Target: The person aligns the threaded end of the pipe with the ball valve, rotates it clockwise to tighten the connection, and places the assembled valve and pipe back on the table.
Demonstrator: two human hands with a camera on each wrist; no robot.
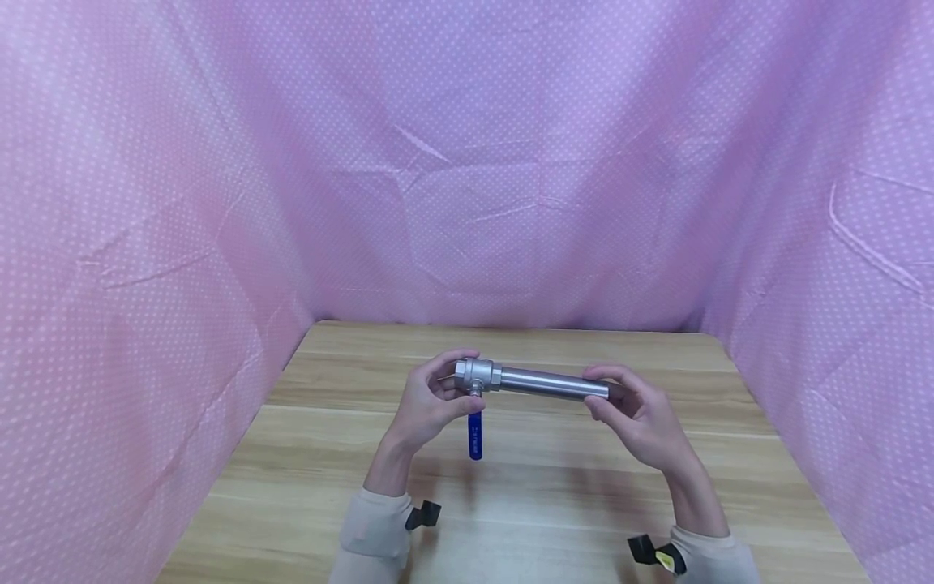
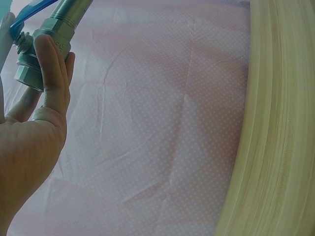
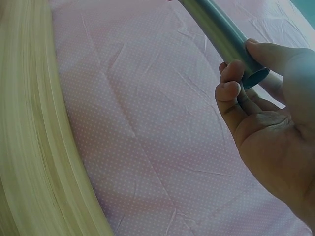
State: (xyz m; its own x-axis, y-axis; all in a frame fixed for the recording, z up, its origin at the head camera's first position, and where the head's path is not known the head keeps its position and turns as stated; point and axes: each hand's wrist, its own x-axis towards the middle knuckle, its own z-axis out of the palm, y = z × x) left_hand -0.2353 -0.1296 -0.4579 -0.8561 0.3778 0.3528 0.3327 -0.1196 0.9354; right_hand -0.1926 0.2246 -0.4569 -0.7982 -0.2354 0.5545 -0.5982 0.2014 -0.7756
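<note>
A silver ball valve [image 1: 477, 374] with a blue lever handle [image 1: 475, 436] is joined at its right end to a straight metal pipe [image 1: 547, 383]. Both are held up above the table, the pipe tilting slightly down to the right in the head view. My left hand [image 1: 429, 405] grips the valve body, thumb near the stem and lever. With thumb and fingers, my right hand [image 1: 642, 418] pinches the pipe's free end. The right wrist view shows the open, hollow end of the pipe [image 3: 221, 37] between those fingers. In the left wrist view the valve's hex end [image 2: 29, 73] faces the palm.
Below the hands lies a wood-grain table [image 1: 540, 503]. Pink dotted cloth [image 1: 511, 203] hangs behind it and along both sides. Black wrist mounts [image 1: 423, 515] sit at the sleeves.
</note>
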